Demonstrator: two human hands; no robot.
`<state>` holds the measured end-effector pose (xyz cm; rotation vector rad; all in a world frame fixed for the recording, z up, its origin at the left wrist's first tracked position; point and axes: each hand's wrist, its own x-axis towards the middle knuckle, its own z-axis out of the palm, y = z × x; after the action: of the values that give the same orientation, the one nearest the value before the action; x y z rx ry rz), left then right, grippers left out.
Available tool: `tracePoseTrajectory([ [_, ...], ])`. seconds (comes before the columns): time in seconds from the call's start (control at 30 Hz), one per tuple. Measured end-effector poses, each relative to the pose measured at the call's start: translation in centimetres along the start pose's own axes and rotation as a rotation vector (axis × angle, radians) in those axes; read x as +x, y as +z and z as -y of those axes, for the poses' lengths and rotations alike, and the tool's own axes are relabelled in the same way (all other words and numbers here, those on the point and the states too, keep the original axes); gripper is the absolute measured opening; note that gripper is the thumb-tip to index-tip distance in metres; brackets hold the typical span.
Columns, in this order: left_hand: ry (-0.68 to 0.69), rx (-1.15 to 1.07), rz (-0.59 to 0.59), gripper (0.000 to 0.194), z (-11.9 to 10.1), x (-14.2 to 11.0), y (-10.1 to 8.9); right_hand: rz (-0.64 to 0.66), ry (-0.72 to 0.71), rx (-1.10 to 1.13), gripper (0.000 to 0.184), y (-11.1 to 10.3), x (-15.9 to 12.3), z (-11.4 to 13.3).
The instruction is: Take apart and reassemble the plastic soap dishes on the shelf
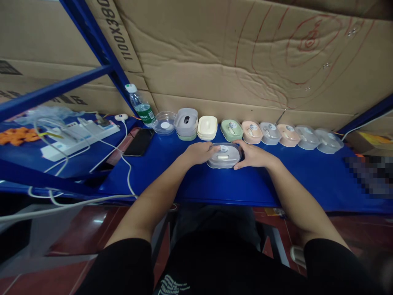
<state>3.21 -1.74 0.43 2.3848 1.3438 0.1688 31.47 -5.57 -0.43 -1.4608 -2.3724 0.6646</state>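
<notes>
A grey plastic box with a clear lid (pixel 225 159) sits on the blue tabletop in front of me. A white oval piece and a round label show on its top. My left hand (pixel 201 153) grips its left side, with the thumb over the lid near the label. Around the right side curls my right hand (pixel 252 155), its thumb low at the near corner and its fingers behind. Just beyond the hands stand a green lidded box (pixel 231 130) and a pink lidded box (pixel 252 132).
More lidded boxes (pixel 307 137) continue the row rightward. Left of the row are cream trays (pixel 208 128), stacked grey parts (pixel 186 119), clear lids (pixel 165 123) and a water bottle (pixel 141 108). A phone (pixel 139 142), white cables and a power strip (pixel 80 139) lie at left.
</notes>
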Motion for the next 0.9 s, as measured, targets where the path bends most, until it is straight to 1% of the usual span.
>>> tracePoseTrajectory([
  [0.13,0.004,0.003,-0.009,0.063,0.0,0.0,-0.2,-0.011,-0.052,-0.022,0.117,0.4,0.2,-0.3],
  [0.23,0.013,0.005,-0.015,0.062,0.2,0.1,-0.1,0.004,-0.041,-0.01,0.119,0.6,0.4,-0.6],
  [0.33,0.012,-0.009,0.006,0.063,0.2,0.2,-0.2,0.001,-0.039,-0.025,0.119,0.8,0.4,-0.8],
  [0.47,0.014,-0.052,0.021,0.061,0.4,0.2,-0.2,-0.039,-0.05,-0.064,0.114,1.0,0.4,-0.8],
  [0.57,0.018,-0.036,0.015,0.062,0.6,0.3,0.0,-0.062,-0.055,-0.108,0.111,0.7,0.1,-0.6],
  [0.63,0.02,-0.016,-0.004,0.063,0.6,0.4,0.3,-0.116,-0.048,-0.161,0.109,0.4,-0.1,0.0],
  [0.73,0.013,-0.036,-0.059,0.061,0.2,0.5,0.9,-0.326,-0.04,-0.236,0.105,0.1,-0.1,1.6],
  [0.77,0.019,-0.073,-0.067,0.06,0.0,0.5,1.1,-0.39,-0.061,-0.24,0.101,0.1,0.0,2.3],
  [0.8,0.034,-0.123,-0.061,0.06,-0.2,0.5,1.3,-0.424,-0.103,-0.232,0.095,0.3,0.1,3.1],
  [0.83,0.054,-0.182,-0.047,0.059,-0.4,0.6,1.4,-0.418,-0.165,-0.219,0.088,0.5,0.2,3.7],
  [0.9,0.097,-0.29,-0.021,0.056,-0.6,0.7,1.6,-0.333,-0.286,-0.218,0.077,1.3,0.4,4.8],
])
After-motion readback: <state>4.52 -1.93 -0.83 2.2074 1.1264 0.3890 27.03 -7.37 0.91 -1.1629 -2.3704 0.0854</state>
